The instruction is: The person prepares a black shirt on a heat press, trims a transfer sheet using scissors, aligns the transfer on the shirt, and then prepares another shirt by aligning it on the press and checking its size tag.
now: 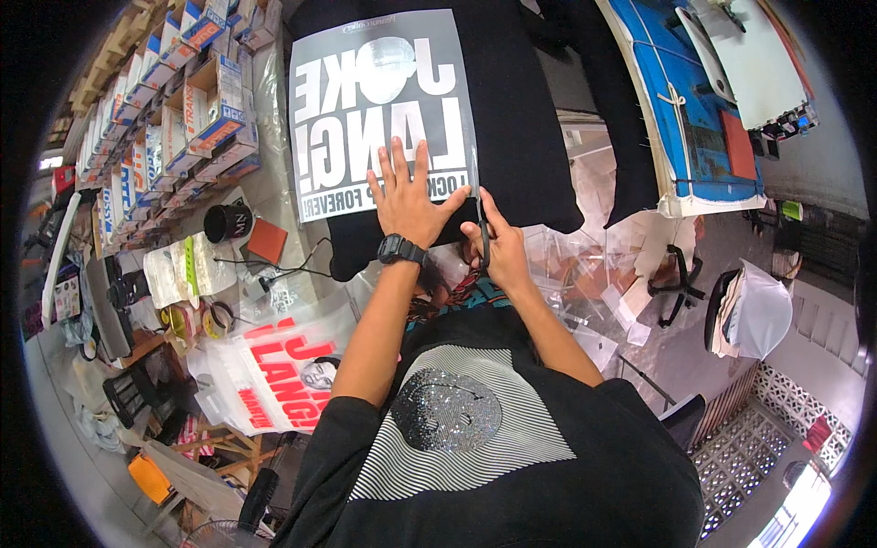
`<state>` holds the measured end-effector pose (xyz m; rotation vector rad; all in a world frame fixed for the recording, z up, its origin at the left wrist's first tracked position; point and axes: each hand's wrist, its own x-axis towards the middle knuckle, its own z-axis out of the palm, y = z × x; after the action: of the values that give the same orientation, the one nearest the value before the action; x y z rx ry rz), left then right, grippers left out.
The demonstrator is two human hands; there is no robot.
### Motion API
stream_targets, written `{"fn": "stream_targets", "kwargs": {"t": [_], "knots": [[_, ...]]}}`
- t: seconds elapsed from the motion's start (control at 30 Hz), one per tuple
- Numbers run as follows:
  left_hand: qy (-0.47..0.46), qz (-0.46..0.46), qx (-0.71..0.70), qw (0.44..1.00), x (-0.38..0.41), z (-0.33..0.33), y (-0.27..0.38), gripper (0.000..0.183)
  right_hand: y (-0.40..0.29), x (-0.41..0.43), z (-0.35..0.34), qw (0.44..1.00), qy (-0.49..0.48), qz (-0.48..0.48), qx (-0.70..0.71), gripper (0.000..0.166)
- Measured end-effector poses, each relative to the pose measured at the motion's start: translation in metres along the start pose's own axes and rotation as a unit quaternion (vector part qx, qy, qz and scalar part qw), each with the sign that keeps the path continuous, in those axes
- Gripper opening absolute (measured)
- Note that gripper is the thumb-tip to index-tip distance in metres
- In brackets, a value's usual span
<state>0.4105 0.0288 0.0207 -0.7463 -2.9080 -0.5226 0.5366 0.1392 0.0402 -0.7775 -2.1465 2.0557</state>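
A clear transfer film sheet [380, 113] with mirrored white lettering and a silver ball print lies on black fabric [517, 137], probably a shirt. My left hand [405, 198] presses flat on the sheet's lower part, fingers spread, covering some letters. A black watch [401, 249] is on that wrist. At the sheet's lower right corner, my right hand [505, 250] grips black-handled scissors [484, 240]. Their blades point away from me along the sheet's right edge. Whether the blades are parted is too small to tell.
Stacked cardboard boxes [216, 109] line the far left. A black mug [228, 223], a reddish square [267, 241] and tape rolls [220, 319] sit nearer. Red-printed film sheets [284, 383] lie by my left elbow. Clear scraps [620, 305] litter the floor near a chair base [676, 284].
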Motion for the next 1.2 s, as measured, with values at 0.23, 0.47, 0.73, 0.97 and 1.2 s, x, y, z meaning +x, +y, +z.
{"fn": "stream_targets", "kwargs": {"t": [0.23,0.47,0.73,0.97,1.2], "knots": [[0.004,-0.002,0.003,1.000,0.001,0.001,-0.001,0.096,-0.020,0.026,-0.003,1.000,-0.013,0.019,-0.010,0.073],[0.001,-0.010,0.013,1.000,0.001,-0.001,0.002,0.091,-0.044,0.051,-0.006,0.999,-0.021,0.012,-0.023,0.069],[-0.029,-0.012,0.019,0.999,0.003,-0.009,0.003,0.094,-0.052,0.088,-0.006,0.997,-0.023,-0.019,-0.077,0.070],[-0.046,-0.021,0.010,0.999,0.006,-0.012,0.007,0.095,-0.060,0.126,-0.007,0.996,-0.017,-0.023,-0.090,0.067],[-0.065,-0.035,-0.013,0.997,0.009,-0.017,0.008,0.097,-0.080,0.179,-0.005,0.997,-0.023,-0.038,-0.069,0.066]]}}
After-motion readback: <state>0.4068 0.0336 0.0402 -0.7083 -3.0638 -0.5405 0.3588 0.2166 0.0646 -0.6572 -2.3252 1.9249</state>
